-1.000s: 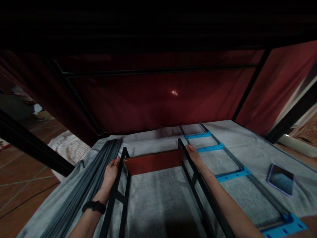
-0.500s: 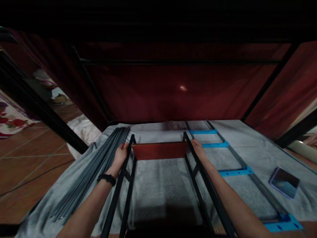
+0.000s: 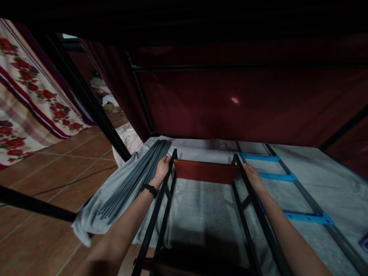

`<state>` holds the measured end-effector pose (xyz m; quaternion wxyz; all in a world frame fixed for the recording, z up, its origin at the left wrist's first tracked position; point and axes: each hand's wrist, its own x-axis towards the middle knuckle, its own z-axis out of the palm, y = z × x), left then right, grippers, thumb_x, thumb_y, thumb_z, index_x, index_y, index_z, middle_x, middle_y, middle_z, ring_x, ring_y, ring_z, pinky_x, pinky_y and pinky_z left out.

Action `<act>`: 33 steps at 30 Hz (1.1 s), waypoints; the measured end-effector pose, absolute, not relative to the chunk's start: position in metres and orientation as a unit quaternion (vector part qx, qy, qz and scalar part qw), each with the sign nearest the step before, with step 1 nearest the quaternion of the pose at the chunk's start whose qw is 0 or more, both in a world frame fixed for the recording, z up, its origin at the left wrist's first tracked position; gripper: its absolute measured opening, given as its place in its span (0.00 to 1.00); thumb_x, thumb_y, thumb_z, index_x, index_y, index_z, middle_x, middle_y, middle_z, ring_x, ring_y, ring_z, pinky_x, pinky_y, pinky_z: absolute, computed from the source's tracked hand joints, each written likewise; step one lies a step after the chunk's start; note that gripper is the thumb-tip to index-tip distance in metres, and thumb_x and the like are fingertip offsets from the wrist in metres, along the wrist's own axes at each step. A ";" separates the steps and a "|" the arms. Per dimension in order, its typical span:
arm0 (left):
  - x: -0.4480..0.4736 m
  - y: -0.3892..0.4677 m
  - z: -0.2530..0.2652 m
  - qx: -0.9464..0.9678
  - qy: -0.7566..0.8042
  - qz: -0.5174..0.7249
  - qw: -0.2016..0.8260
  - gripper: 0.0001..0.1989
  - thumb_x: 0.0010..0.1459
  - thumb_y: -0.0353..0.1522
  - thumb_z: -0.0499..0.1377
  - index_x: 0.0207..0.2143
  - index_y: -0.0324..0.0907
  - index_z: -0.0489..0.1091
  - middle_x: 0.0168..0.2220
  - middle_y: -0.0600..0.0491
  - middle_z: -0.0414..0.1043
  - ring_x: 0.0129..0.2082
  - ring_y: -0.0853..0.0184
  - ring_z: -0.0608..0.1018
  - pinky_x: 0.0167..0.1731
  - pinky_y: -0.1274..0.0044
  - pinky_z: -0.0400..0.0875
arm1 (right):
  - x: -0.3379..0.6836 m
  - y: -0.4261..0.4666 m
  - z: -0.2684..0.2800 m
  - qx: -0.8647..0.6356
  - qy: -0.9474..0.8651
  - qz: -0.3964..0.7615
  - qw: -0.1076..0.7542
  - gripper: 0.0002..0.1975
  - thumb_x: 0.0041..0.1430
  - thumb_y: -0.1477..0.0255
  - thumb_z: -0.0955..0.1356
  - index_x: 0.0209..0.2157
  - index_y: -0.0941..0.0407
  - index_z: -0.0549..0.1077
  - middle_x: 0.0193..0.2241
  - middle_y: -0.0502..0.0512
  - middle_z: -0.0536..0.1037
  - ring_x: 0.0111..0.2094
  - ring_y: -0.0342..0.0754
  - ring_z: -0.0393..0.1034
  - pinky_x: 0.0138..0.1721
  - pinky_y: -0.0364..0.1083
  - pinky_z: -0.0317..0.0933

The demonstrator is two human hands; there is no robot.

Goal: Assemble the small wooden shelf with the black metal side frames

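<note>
A black metal frame (image 3: 158,209) with a reddish-brown board (image 3: 205,171) across its far end lies over a grey blanket (image 3: 198,207). My left hand (image 3: 163,167) is closed on the frame's left rail near the far corner; a dark band circles that wrist. On the opposite side, my right hand (image 3: 253,177) grips the right rail, its fingertips along the outer edge. To the left of my left hand lies a bundle of grey rods (image 3: 135,178). Right of my right hand is a ladder-like rack with blue crosspieces (image 3: 277,177).
Dark red cloth (image 3: 218,103) hangs behind the blanket-covered surface. Black posts (image 3: 97,111) and bars surround it. A flowered curtain (image 3: 37,92) hangs at left above the tiled floor (image 3: 57,168), where a cable (image 3: 74,180) runs. A phone's edge (image 3: 363,242) shows at right.
The view has turned left, so things appear farther right and more of the flowered curtain shows. Both hands keep their hold on the metal frame.
</note>
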<state>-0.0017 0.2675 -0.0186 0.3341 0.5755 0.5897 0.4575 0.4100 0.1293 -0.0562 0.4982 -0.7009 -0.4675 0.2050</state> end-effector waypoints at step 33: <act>-0.005 0.262 -0.011 0.545 0.613 0.450 0.353 0.20 0.43 0.50 0.62 0.22 0.41 0.69 0.21 0.54 0.69 0.24 0.66 0.69 0.24 0.76 0.62 | 0.412 0.130 -0.046 -0.709 -0.505 0.162 0.465 0.18 0.61 0.54 0.58 0.25 0.51 0.61 0.25 0.48 0.67 0.31 0.47 0.63 0.38 0.46 0.59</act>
